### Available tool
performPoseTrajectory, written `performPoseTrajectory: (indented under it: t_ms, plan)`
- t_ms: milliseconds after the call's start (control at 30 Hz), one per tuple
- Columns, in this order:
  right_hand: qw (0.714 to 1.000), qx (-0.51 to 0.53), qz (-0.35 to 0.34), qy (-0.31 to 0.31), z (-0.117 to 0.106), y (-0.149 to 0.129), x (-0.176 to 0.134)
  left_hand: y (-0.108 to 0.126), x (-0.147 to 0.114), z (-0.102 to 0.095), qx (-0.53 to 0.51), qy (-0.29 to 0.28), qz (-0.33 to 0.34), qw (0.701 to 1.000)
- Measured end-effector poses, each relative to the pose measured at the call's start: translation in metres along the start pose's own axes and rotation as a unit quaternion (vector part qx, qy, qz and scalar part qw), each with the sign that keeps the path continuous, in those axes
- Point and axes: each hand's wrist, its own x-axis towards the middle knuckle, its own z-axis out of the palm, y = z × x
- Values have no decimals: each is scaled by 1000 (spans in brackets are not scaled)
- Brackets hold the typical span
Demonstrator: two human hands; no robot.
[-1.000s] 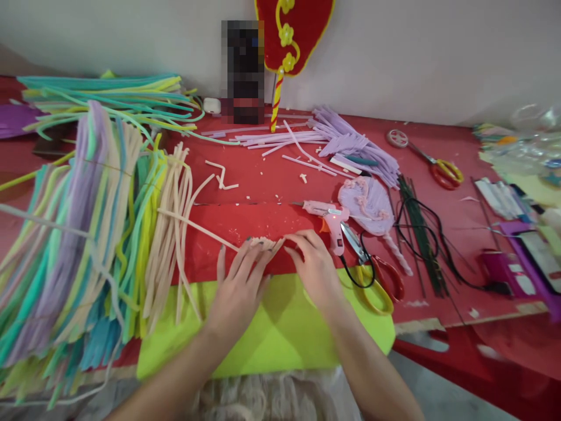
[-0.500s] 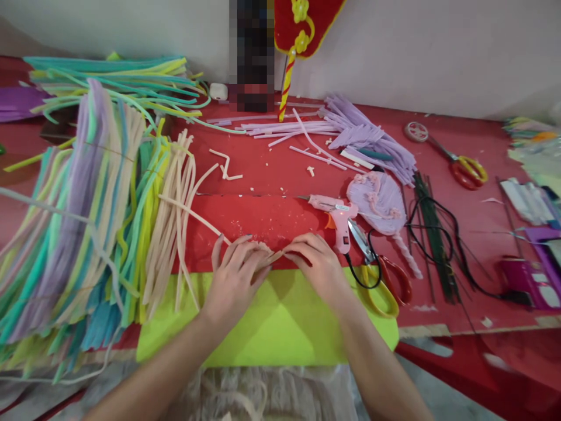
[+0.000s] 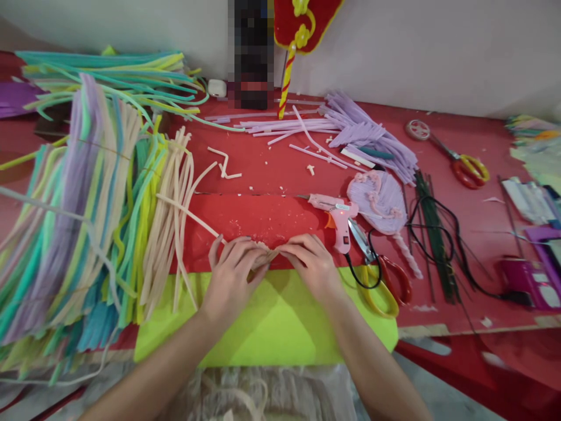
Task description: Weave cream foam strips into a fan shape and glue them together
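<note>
Between my two hands is a small cream piece of bent pipe cleaners (image 3: 266,255), partly covered by my fingers. My left hand (image 3: 234,270) is closed around its left side. My right hand (image 3: 309,260) pinches its right end between thumb and fingertips. Both hands are above the near edge of the red tabletop and a lime-green sheet (image 3: 280,327). A pink glue gun (image 3: 336,213) lies just right of my right hand, next to scissors with red and yellow handles (image 3: 377,286). Loose cream pipe cleaners (image 3: 175,199) lie left of my left hand.
Bundles of multicoloured pipe cleaners (image 3: 74,216) cover the left side. Lilac pipe cleaners (image 3: 372,131) and a lilac fan-like piece (image 3: 379,202) lie at right. Farther right are dark green stems (image 3: 432,234), a black cord, a second pair of scissors (image 3: 467,169) and a purple box (image 3: 532,280).
My right hand has shifted slightly left, closer to my left hand, still pinching the cream piece. The things on the table stay in place; the view has moved a little.
</note>
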Motion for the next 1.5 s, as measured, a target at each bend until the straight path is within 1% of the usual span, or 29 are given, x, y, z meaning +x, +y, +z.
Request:
performPoseTrajectory:
  t_ms: [400, 533, 933, 1100, 1233, 1300, 1367, 1433, 1500]
  plan:
    - [999, -13, 7, -33, -5, -5, 3, -1, -1, 1, -5, -2, -5, 1000]
    - [999, -13, 12, -33, -4, -6, 5, -2, -1, 2, -7, -1, -4, 1000]
    - [999, 9, 27, 20, 4, -6, 5, -1, -1, 0, -14, 3, 1, 1000]
    - [999, 9, 20, 23, 5, -6, 4, -1, -4, -1, -16, 1, 6, 1000]
    - [999, 18, 14, 24, 5, -5, 3, -5, -6, -3, -16, 21, 12, 1000]
    - [999, 23, 12, 26, 6, -4, 3, -10, -5, -8, -6, 37, 21, 999]
    - [999, 25, 6, 34, 7, -3, 3, -17, -5, -15, 15, 70, 18, 997]
    - [999, 25, -7, 44, 8, -1, 2, -25, -7, -22, 31, 84, 22, 996]
    - [998, 25, -22, 50, 9, 1, 1, -32, -10, -26, 19, 102, 37, 994]
